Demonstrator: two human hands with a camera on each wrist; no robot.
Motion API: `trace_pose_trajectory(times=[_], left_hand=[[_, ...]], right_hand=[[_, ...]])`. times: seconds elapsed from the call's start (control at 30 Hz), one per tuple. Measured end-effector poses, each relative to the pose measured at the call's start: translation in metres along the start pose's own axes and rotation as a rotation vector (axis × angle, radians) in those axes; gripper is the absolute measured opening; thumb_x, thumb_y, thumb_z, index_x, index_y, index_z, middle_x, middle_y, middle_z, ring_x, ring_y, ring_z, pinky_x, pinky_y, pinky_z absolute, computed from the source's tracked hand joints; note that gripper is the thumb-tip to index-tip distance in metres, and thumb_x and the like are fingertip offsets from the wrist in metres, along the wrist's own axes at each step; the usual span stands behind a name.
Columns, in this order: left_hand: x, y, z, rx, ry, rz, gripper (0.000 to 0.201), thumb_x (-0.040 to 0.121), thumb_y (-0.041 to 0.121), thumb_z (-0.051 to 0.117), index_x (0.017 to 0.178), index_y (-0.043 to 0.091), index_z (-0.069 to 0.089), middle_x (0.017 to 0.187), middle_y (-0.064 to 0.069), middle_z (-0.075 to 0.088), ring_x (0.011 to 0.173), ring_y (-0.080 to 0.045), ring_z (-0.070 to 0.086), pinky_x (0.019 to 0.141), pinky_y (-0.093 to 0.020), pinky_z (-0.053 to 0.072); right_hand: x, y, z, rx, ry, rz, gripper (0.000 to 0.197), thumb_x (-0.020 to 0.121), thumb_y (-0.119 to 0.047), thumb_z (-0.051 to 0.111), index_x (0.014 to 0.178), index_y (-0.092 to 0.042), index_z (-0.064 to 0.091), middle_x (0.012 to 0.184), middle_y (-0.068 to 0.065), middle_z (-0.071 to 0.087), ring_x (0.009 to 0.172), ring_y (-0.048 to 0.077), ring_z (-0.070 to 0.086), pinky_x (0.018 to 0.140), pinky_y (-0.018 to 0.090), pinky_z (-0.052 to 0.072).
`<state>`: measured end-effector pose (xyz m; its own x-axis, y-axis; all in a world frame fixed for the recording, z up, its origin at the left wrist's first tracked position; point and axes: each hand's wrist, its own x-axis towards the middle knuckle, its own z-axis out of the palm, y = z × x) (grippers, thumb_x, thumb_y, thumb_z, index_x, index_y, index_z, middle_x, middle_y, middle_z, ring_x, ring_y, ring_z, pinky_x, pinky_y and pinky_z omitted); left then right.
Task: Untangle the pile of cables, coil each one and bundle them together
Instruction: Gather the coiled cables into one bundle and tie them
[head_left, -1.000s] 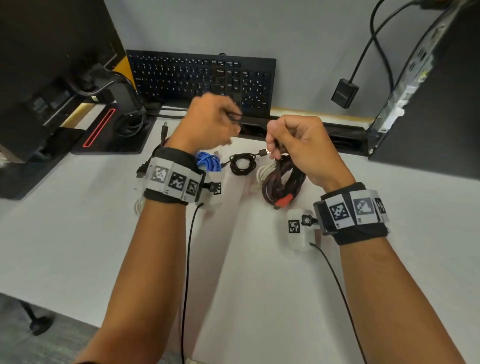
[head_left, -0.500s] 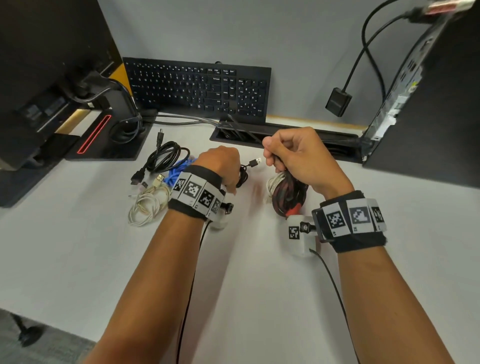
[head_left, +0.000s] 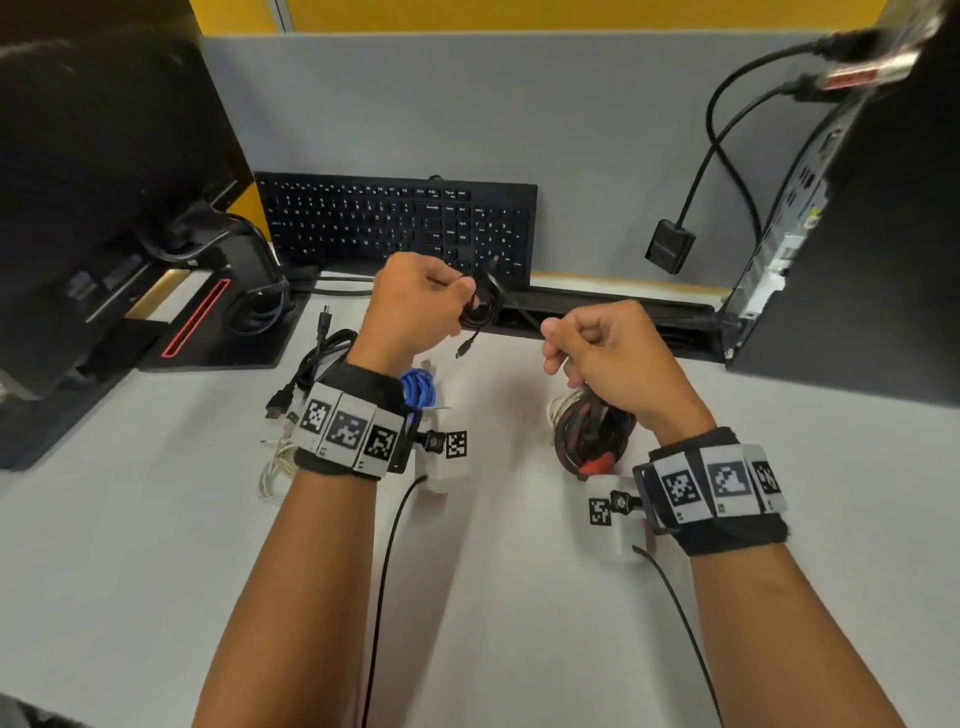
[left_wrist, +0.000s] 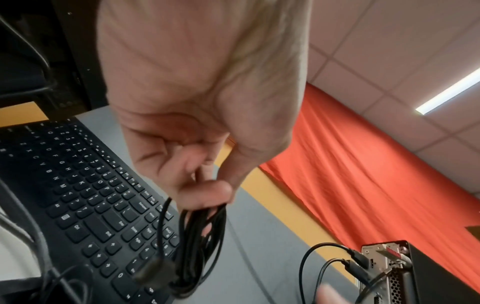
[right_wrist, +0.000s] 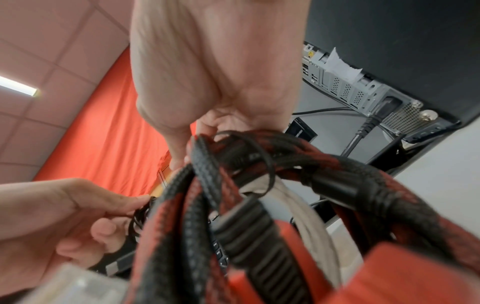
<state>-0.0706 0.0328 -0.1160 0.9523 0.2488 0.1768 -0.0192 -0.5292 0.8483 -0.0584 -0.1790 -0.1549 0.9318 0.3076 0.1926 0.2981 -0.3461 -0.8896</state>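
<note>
Up above the tabletop (head_left: 519, 597), the left hand (head_left: 410, 306) is curled, its thumb and fingers pinching a small coil of thin black cable (head_left: 480, 306); in the left wrist view the loops of that coil (left_wrist: 200, 242) hang straight down from the fingertips (left_wrist: 205, 195), long axis vertical, with a loose plug end dangling beside them. A strand from this coil runs rightward to the right hand (head_left: 608, 358). That hand is closed in a fist round a thick bundle of red-and-black braided cable (head_left: 592, 431), which hangs below the fist with its bright red plug at the bottom, near the tabletop. In the right wrist view the braided loops (right_wrist: 233, 205) wrap together with a beige cable (right_wrist: 311, 222) and a thin black strand.

Beneath and behind the left wrist lie a blue coiled cable (head_left: 418, 389), a loosely looped black cable with a flat plug (head_left: 317, 364) and a white coiled cable (head_left: 275, 467), all close together on the tabletop. Behind the hands a black keyboard (head_left: 395, 223) leans against the grey partition (head_left: 519, 104), above a dark cable slot in the tabletop. A black monitor base with a red stripe (head_left: 202, 317) stands at the left, and a black computer tower (head_left: 857, 234) with cables plugged into it at the right.
</note>
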Motion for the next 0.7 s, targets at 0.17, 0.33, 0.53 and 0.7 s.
trace_pose_trajectory(times=[0.17,0.33,0.53,0.7], left_hand=[[-0.001,0.002,-0.005,-0.045,-0.016,0.003,0.014,0.095,0.013,0.064,0.081,0.016,0.068,0.084,-0.006,0.077,0.05,-0.005,0.063,0.049,-0.016,0.043],[-0.011,0.011,-0.005,-0.009,-0.249,0.07,0.009,0.096,0.017,0.066,0.091,0.012,0.073,0.08,-0.007,0.076,0.062,-0.012,0.07,0.05,-0.02,0.046],[-0.018,0.021,-0.005,-0.038,-0.271,0.167,0.015,0.096,0.024,0.068,0.104,0.016,0.079,0.08,0.001,0.077,0.056,-0.009,0.061,0.049,-0.014,0.044],[-0.016,0.024,-0.004,-0.007,-0.091,0.234,0.013,0.09,0.006,0.073,0.098,0.012,0.08,0.083,0.0,0.077,0.064,-0.005,0.068,0.065,-0.019,0.057]], right_hand=[[0.0,-0.001,0.003,-0.078,-0.01,0.0,0.034,0.1,-0.03,0.064,0.073,-0.013,0.075,0.067,-0.002,0.074,0.054,0.002,0.06,0.064,0.027,0.053],[-0.001,-0.006,0.009,0.0,-0.017,-0.048,0.034,0.102,-0.028,0.061,0.073,-0.014,0.072,0.072,0.001,0.075,0.052,0.01,0.056,0.06,0.023,0.048],[-0.001,-0.006,0.01,0.098,-0.038,-0.105,0.032,0.104,-0.023,0.058,0.08,-0.006,0.07,0.076,0.009,0.075,0.056,0.015,0.06,0.059,0.021,0.047],[0.0,-0.008,0.009,0.049,-0.037,-0.111,0.032,0.101,-0.028,0.062,0.079,-0.009,0.073,0.081,0.005,0.076,0.075,0.021,0.072,0.079,0.043,0.059]])
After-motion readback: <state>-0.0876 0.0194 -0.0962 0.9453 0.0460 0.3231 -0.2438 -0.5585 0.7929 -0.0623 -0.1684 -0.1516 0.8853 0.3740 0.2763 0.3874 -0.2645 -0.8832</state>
